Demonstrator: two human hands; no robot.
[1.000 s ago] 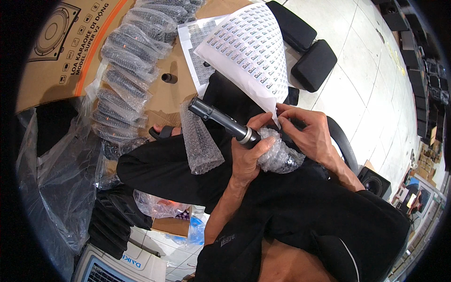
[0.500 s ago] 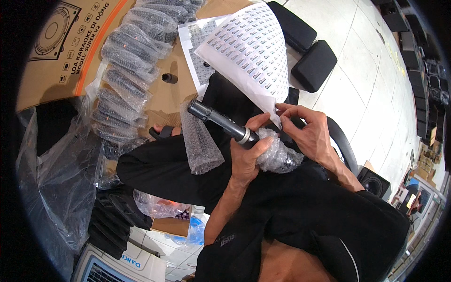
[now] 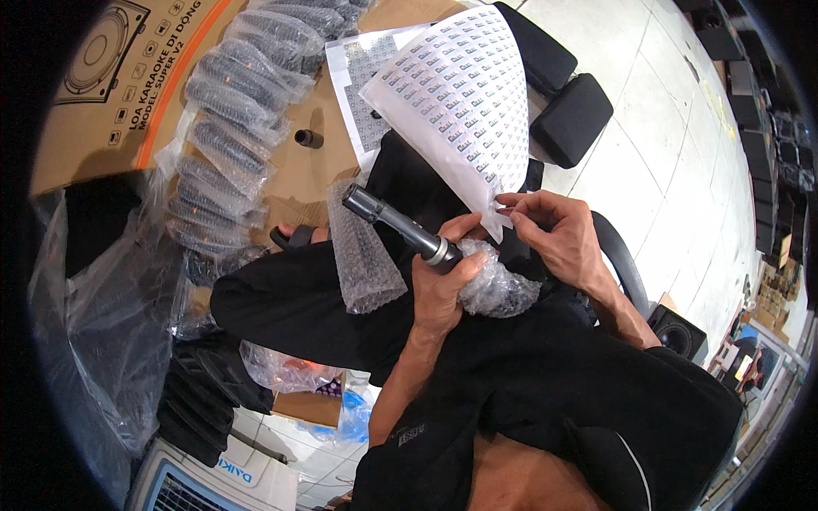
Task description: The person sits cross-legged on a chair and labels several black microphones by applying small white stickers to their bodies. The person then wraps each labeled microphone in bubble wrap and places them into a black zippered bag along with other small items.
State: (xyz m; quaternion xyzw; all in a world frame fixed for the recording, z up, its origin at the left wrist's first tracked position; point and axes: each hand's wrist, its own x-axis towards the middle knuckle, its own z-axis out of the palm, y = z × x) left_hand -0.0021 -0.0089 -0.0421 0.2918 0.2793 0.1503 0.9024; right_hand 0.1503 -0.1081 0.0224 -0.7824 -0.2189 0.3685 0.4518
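Note:
My left hand (image 3: 439, 294) is wrapped round a black microphone (image 3: 388, 217) with a silver ring, its bare end tilted up to the left. Crumpled bubble wrap (image 3: 503, 285) covers its other end. The fingers of my right hand (image 3: 558, 234) pinch at the lower corner of a white sticker sheet (image 3: 464, 102) with rows of small printed labels. That corner is curled and reaches down by my left fingertips. Whether a single label is between my right fingertips is too small to tell. An open bubble-wrap sleeve (image 3: 366, 255) lies on my leg, left of the microphone.
A row of bubble-wrapped pieces (image 3: 243, 94) lies on cardboard (image 3: 332, 102) at the left. A small black cylinder (image 3: 308, 138) stands nearby. Another printed sheet (image 3: 358, 77) lies under the sticker sheet. Two black cases (image 3: 571, 119) rest at the right on the tiled floor (image 3: 639, 153).
The sticker sheet's lower corner has shifted slightly down and left, and its printed face has turned a little. The microphone and my left hand have moved slightly, with the wrapped end lower and further left.

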